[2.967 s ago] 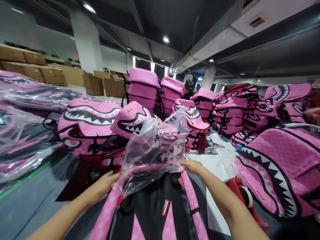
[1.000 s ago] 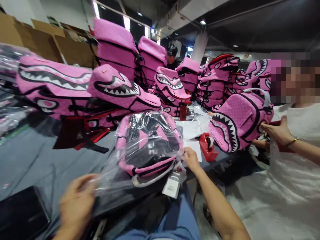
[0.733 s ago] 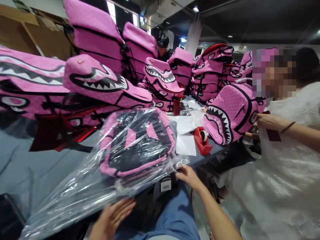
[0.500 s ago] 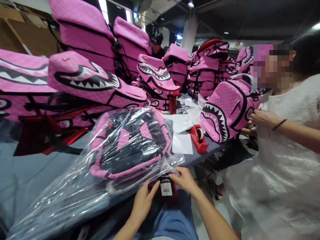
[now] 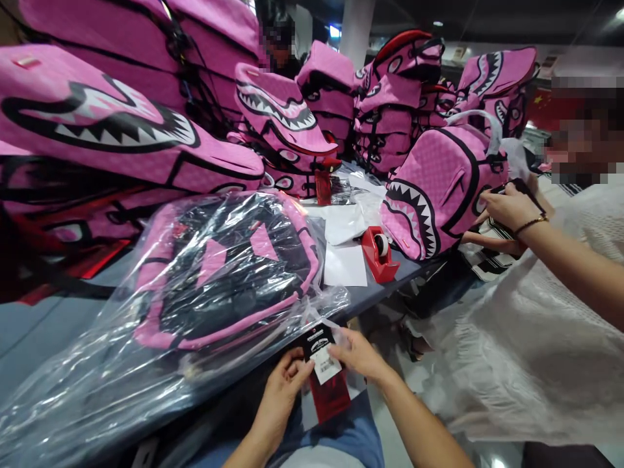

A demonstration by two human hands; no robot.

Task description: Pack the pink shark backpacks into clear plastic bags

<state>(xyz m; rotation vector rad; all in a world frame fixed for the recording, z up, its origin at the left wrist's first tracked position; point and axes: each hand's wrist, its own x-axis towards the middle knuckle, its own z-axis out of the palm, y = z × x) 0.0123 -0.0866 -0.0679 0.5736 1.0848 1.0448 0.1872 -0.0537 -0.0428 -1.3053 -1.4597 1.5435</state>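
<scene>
A pink and black backpack lies on the table inside a clear plastic bag. At the table's front edge hangs a black hang tag with a white barcode sticker. My left hand pinches the tag's left edge between thumb and fingers. On the other side my right hand grips the tag, its thumb at the sticker's upper right corner. Below the tag hangs a dark red piece. The fingers behind the tag are partly hidden.
A red tape dispenser and white paper sheets lie right of the bagged backpack. Piled pink backpacks with shark mouths line the back and left. At right, a co-worker's hand is at another shark-mouth backpack.
The tag has come up and tilted toward me, so its print and the red piece below show. My view has shifted, and the co-worker's hand has moved along the other backpack.
</scene>
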